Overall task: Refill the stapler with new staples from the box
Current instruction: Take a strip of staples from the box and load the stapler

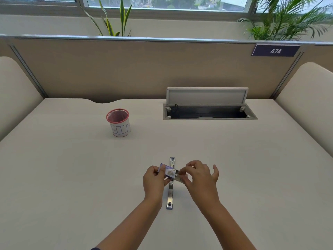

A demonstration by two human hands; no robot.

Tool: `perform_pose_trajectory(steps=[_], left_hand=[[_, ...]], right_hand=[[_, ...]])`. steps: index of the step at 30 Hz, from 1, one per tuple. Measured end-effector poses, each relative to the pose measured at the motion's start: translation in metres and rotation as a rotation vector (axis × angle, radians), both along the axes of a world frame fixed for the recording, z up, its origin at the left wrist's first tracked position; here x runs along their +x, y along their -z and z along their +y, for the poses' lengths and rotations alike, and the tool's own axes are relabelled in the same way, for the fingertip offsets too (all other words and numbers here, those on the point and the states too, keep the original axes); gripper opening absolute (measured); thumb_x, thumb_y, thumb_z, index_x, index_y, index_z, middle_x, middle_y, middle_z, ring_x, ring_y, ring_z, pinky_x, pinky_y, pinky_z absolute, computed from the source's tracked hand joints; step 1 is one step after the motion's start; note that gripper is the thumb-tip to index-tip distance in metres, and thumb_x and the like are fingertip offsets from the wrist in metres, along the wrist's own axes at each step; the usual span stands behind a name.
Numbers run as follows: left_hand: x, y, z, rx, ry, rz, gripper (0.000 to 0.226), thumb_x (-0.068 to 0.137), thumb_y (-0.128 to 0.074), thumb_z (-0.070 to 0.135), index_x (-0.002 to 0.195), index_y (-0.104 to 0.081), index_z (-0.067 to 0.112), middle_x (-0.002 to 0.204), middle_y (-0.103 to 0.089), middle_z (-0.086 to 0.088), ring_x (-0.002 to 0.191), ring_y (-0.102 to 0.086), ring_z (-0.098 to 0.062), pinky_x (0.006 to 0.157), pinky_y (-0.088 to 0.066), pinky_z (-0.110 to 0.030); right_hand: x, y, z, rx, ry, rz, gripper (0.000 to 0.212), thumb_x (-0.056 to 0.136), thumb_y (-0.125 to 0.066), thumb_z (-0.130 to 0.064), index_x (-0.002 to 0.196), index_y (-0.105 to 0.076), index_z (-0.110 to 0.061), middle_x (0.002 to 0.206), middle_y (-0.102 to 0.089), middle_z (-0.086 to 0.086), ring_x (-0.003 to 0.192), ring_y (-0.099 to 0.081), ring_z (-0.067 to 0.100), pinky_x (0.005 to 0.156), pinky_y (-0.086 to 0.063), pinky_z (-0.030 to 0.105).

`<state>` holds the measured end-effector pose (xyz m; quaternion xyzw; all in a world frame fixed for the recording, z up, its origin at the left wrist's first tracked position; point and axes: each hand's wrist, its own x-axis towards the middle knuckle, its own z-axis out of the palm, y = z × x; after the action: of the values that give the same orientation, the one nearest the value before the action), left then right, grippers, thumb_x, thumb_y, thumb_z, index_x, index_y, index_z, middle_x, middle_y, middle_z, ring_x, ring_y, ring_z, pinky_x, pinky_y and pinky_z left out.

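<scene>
Even, soft daylight from the windows (162,2) ahead of me; my desk (72,177) is bright, with no glare. Faint, diffuse shadows under my hands. Wide-angle bowing curves the partition (126,69) and the desk's edges. My fingers (187,170) are slightly motion-blurred; small print is unreadable.

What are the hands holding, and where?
The left hand pinches the staple box by its left end; the right hand grips its inner tray at the right end.

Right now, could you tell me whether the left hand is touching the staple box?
Touching. The head view shows the left hand pinching the left end of the staple box between its fingers, above the opened stapler.
</scene>
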<state>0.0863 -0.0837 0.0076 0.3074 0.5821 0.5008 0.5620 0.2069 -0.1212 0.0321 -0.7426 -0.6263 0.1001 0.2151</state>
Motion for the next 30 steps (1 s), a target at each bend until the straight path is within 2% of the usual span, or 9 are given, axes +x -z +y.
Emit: perform_pose_trajectory(steps=[6, 11, 13, 15, 17, 21, 23, 26, 30], left_hand=[[-0.003, -0.001, 0.001, -0.028, 0.000, -0.005, 0.022, 0.091, -0.055, 0.014, 0.072, -0.053, 0.002, 0.081, -0.067, -0.016, 0.074, -0.069, -0.022, 0.063, -0.058, -0.026], [-0.003, -0.001, 0.001, -0.079, -0.022, -0.051, 0.022, 0.091, -0.054, 0.012, 0.072, -0.051, 0.002, 0.082, -0.065, -0.017, 0.075, -0.067, -0.024, 0.054, -0.057, -0.020], [-0.003, 0.000, 0.002, -0.086, -0.035, -0.049, 0.023, 0.091, -0.054, 0.012, 0.071, -0.050, 0.003, 0.082, -0.064, -0.018, 0.073, -0.066, -0.023, 0.054, -0.057, -0.019], [-0.004, 0.000, 0.003, -0.091, -0.045, -0.057, 0.023, 0.091, -0.053, 0.011, 0.070, -0.050, 0.003, 0.082, -0.064, -0.017, 0.072, -0.066, -0.022, 0.053, -0.057, -0.019], [-0.005, 0.000, 0.005, -0.094, -0.058, -0.078, 0.023, 0.092, -0.053, 0.010, 0.070, -0.049, 0.004, 0.082, -0.064, -0.017, 0.072, -0.066, -0.022, 0.051, -0.056, -0.017], [-0.006, 0.000, 0.007, -0.094, -0.078, -0.101, 0.018, 0.092, -0.052, 0.010, 0.075, -0.050, 0.004, 0.085, -0.063, -0.016, 0.073, -0.065, -0.021, 0.052, -0.057, -0.018], [-0.006, 0.001, 0.007, -0.093, -0.084, -0.090, 0.015, 0.092, -0.052, 0.010, 0.078, -0.051, 0.005, 0.085, -0.063, -0.015, 0.074, -0.065, -0.020, 0.052, -0.057, -0.019], [-0.007, 0.002, 0.008, -0.092, -0.081, -0.080, 0.013, 0.091, -0.053, 0.010, 0.080, -0.051, 0.006, 0.084, -0.063, -0.013, 0.074, -0.066, -0.018, 0.052, -0.057, -0.019], [-0.008, 0.002, 0.007, -0.093, -0.075, -0.087, 0.012, 0.091, -0.053, 0.009, 0.080, -0.051, 0.005, 0.083, -0.063, -0.012, 0.074, -0.066, -0.019, 0.051, -0.057, -0.019]], right_hand=[[0.000, 0.000, -0.001, -0.102, -0.038, -0.095, 0.016, 0.092, -0.049, -0.035, 0.096, -0.064, -0.039, 0.112, -0.051, -0.016, 0.113, -0.044, 0.010, 0.110, 0.004, 0.049], [0.005, 0.000, 0.001, -0.083, -0.066, -0.058, 0.013, 0.091, -0.050, -0.035, 0.095, -0.062, -0.038, 0.111, -0.051, -0.016, 0.111, -0.045, 0.008, 0.111, -0.001, 0.045], [0.005, -0.004, 0.002, 0.007, -0.047, 0.152, 0.010, 0.090, -0.054, -0.029, 0.089, -0.061, -0.036, 0.105, -0.054, -0.016, 0.103, -0.050, 0.004, 0.107, -0.017, 0.039], [0.006, -0.008, 0.001, 0.096, 0.017, 0.474, 0.015, 0.089, -0.056, -0.019, 0.082, -0.058, -0.033, 0.095, -0.061, -0.014, 0.091, -0.056, 0.001, 0.091, -0.037, 0.024], [0.006, -0.012, 0.002, 0.084, 0.159, 0.804, 0.018, 0.090, -0.053, -0.012, 0.080, -0.057, -0.027, 0.089, -0.064, -0.009, 0.084, -0.061, 0.006, 0.074, -0.045, 0.015], [0.008, -0.007, 0.008, -0.105, 0.473, 1.522, 0.015, 0.093, -0.041, -0.005, 0.085, -0.053, -0.008, 0.087, -0.060, 0.012, 0.077, -0.060, 0.024, 0.067, -0.052, 0.031], [0.008, -0.001, 0.007, -0.191, 0.520, 1.634, 0.013, 0.093, -0.042, -0.007, 0.087, -0.054, -0.004, 0.083, -0.056, 0.015, 0.075, -0.058, 0.025, 0.066, -0.051, 0.034], [0.004, 0.005, 0.003, -0.275, 0.472, 1.666, 0.013, 0.091, -0.047, -0.009, 0.089, -0.058, -0.003, 0.077, -0.053, 0.012, 0.070, -0.056, 0.023, 0.068, -0.052, 0.033], [0.001, 0.009, 0.005, -0.283, 0.414, 1.527, 0.010, 0.091, -0.052, -0.011, 0.089, -0.060, -0.006, 0.079, -0.055, 0.009, 0.070, -0.056, 0.019, 0.066, -0.051, 0.028]])
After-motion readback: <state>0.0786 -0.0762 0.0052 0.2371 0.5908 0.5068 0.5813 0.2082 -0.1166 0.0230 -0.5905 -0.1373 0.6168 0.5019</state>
